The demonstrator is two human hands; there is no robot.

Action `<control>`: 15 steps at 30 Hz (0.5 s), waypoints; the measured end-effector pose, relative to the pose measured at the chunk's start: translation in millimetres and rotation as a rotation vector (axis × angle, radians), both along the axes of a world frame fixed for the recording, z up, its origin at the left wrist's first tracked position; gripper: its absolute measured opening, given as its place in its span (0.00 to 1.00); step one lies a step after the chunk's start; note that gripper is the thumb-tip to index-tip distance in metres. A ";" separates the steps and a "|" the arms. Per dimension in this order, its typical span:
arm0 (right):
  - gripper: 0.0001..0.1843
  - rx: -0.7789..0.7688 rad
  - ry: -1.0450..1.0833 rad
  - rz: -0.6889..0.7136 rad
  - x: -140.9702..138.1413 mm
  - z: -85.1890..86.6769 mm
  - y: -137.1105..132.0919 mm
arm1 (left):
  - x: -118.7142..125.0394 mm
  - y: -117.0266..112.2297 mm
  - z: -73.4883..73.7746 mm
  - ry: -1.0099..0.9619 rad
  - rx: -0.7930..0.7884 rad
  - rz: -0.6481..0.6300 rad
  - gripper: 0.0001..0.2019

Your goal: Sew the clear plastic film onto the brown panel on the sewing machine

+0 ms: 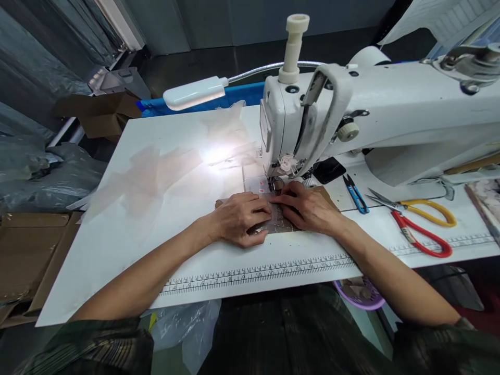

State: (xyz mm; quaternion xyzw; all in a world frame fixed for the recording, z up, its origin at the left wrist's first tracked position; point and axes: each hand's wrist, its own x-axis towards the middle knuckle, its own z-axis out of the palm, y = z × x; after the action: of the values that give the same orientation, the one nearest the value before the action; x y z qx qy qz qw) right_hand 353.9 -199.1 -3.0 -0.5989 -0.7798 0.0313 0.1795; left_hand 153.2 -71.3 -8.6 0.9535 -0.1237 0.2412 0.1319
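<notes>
Small brownish fabric piece with a grid-like stitch pattern lies flat on the counter, right in front of the presser foot of the white sewing machine. Far edge is at or under the foot, cannot tell which. It looks thin, light and limp. It would likely slide easily on the smooth top and bunch if pinched, so flat pressure either side of the seam line suits it better than a grip. For lifting, take it at the edges.

Left hand is palm-down on its left part, right hand palm-down on its right part. Fingers are stretched flat and pressing, nothing clasped. Fingertips of both hands nearly meet near the needle.

Just right of the hands: blue thread snips, then scissors with red and yellow handles. Left on the counter: sheer pale cloth pieces in the glare of the lamp. Printed ruler runs along the near edge.
</notes>
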 end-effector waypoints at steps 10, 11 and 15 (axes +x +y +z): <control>0.19 -0.016 -0.007 -0.039 -2.4 1.2 -2.6 | -1.1 -0.9 -3.1 0.029 0.102 0.089 0.12; 0.19 -0.017 -0.020 -0.043 -2.5 1.6 -2.7 | -1.0 -0.9 -3.9 0.036 0.110 0.097 0.13; 0.20 -0.019 -0.031 -0.048 -1.9 1.4 -3.7 | -0.4 -0.5 -6.5 0.043 0.127 0.133 0.14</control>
State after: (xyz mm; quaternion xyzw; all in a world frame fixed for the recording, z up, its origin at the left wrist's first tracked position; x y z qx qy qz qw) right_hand 352.0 -202.8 -1.6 -0.6196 -0.7676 0.0249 0.1623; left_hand 152.8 -71.8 -15.1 0.9710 -0.0724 0.2204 0.0575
